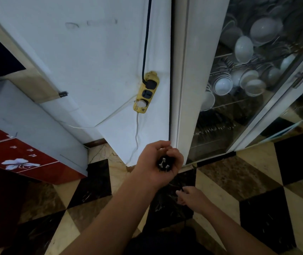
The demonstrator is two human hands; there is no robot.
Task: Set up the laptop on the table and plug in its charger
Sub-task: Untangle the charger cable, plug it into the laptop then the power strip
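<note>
Fingers of the left hand point(156, 161) curled round the black charger plug point(165, 163) at lower centre, prongs up. Right hand point(193, 198) below it appeared to pinch the cord, unclear. Yellow power strip point(145, 92) hung above centre.

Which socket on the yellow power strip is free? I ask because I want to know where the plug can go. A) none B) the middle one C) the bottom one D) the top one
B: on the power strip a black plug fills the top socket and a white plug the bottom, leaving the middle socket bare.
</note>
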